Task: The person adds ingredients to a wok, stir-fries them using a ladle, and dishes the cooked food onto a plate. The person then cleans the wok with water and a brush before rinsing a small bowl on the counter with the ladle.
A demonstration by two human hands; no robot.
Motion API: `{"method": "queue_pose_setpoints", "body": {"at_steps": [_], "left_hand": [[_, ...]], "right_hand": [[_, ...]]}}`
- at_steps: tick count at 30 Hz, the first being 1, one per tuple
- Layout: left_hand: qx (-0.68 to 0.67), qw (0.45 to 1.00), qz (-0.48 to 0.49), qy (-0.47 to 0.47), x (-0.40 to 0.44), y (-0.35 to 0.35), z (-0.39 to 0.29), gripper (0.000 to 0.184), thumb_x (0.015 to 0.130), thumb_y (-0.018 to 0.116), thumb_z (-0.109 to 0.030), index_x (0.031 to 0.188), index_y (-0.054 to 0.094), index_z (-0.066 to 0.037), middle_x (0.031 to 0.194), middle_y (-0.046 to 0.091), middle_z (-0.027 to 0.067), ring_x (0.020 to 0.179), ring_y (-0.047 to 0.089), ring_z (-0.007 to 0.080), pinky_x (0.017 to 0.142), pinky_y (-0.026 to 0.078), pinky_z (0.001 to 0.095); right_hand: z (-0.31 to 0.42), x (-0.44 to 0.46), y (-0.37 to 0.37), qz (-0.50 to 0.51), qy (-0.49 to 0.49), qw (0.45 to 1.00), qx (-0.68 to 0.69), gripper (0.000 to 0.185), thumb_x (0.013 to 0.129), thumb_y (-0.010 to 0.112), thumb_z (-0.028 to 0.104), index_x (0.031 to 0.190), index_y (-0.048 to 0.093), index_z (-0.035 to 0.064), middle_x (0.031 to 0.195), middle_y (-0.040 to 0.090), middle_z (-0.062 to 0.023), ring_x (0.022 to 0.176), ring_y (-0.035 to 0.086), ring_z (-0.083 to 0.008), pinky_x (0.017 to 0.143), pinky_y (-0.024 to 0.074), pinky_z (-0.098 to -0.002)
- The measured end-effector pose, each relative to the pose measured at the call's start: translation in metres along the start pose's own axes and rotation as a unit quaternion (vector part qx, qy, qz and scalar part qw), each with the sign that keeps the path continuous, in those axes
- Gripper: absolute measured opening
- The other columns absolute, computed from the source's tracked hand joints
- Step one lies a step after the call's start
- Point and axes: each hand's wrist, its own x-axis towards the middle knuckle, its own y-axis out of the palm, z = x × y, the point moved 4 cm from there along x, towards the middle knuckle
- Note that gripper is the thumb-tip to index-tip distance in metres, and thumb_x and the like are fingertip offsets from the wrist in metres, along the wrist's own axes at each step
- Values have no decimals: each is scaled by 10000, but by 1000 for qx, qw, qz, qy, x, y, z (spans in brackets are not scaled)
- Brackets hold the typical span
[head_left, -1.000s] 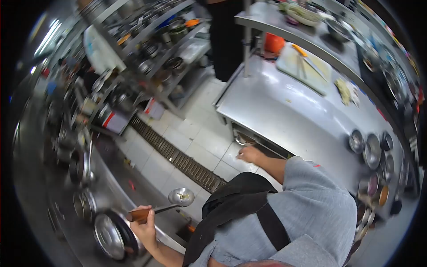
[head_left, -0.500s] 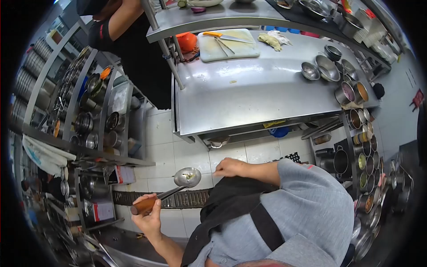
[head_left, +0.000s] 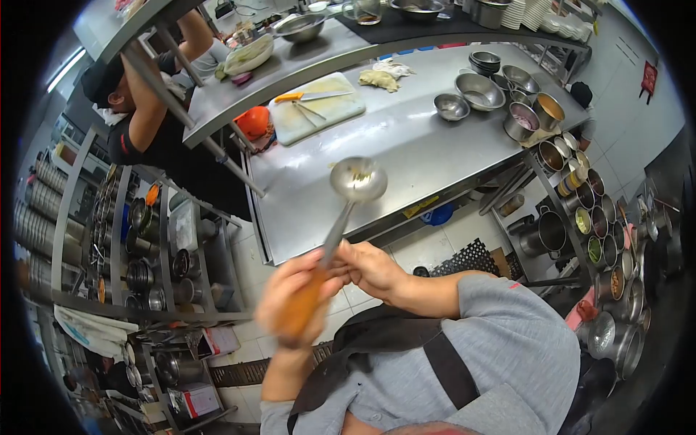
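Note:
A steel ladle [head_left: 366, 190] with a wooden handle is held up in front of me, its bowl facing me over the edge of the steel table. Small pale green bits lie in the bowl. My left hand [head_left: 293, 293] is wrapped around the wooden handle and is smeared by motion. At the base of the metal shaft, my right hand [head_left: 373, 274] has closed fingers, the thumb against the shaft. The fingers of both hands meet there, partly hiding each other.
The steel table [head_left: 304, 196] bears a cutting board [head_left: 315, 112] with a yellow-handled knife [head_left: 308, 96], cloths [head_left: 379, 80], metal bowls [head_left: 480, 92] and pots [head_left: 520, 122]. Loaded racks [head_left: 167, 315] stand left. A person in black [head_left: 138, 138] stands beyond them. Several containers [head_left: 596, 250] line the right.
The ladle has risen and swung to the right, now pointing toward the table. My right hand has come to its shaft. The view has turned, and the person in black has raised arms.

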Motion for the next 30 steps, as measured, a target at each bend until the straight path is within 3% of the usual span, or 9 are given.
{"method": "queue_pose_setpoints", "body": {"at_steps": [5,8,11,13,17,18,20,23,30], "left_hand": [[63,995,72,-4,-3,128,44,368,696,767,2,1031,616,-15,1061,620,168,958,644,297,821,528,353],[51,983,163,-67,-13,172,69,350,715,724,18,1051,631,-10,1098,614,141,999,629,297,850,514,344],[11,955,165,-248,-43,196,106,330,766,684,8,1089,619,-12,1118,605,149,983,631,292,814,532,324],[22,921,120,-369,-86,194,135,320,783,677,2,1098,621,-16,1109,614,147,975,635,260,778,552,307],[30,861,103,-498,-144,186,164,316,791,676,-6,1102,622,-21,1078,626,142,978,637,242,757,569,311],[35,845,117,-521,-151,188,167,318,789,676,-2,1102,623,-25,1067,630,143,979,639,239,756,569,313],[40,826,134,-546,-151,196,170,320,786,675,1,1101,625,-28,1057,634,144,979,640,236,756,570,314],[25,847,228,-479,-116,223,185,307,785,670,-17,1089,623,-21,1060,640,143,973,643,244,760,568,323],[12,891,256,-375,-31,257,238,307,805,666,-38,1108,619,-16,1064,642,135,977,644,221,770,558,321]], "right_hand": [[74,-27,-81,-301,1,951,76,285,859,613,197,1030,570,-26,930,627,-121,885,623,-208,808,526,-331],[89,-35,-174,-329,-20,940,81,214,826,578,123,973,538,-27,700,553,-74,639,571,-205,642,512,-334],[138,-64,-245,-337,-63,939,-34,225,806,534,78,992,499,-45,631,526,-75,468,525,-197,549,537,-387],[175,-88,-258,-392,-53,909,-134,217,807,552,61,992,500,-40,608,503,-57,462,515,-166,506,518,-340],[222,-128,-310,-468,-53,758,-451,247,835,550,55,1050,490,-50,617,516,-70,410,517,-136,400,465,-289],[231,-138,-315,-484,5,698,-528,302,830,549,62,1107,488,-43,690,593,-171,524,613,-264,511,515,-377],[226,-147,-361,-460,-53,521,-717,395,816,551,66,1193,476,-25,824,625,-271,745,634,-413,684,510,-464],[220,-152,-400,-497,68,532,-683,461,806,551,67,1252,462,-6,905,615,-303,904,574,-477,796,458,-495],[230,-145,-368,-498,72,625,-597,478,808,566,84,1270,482,-5,932,619,-306,930,592,-453,808,465,-448]]}}
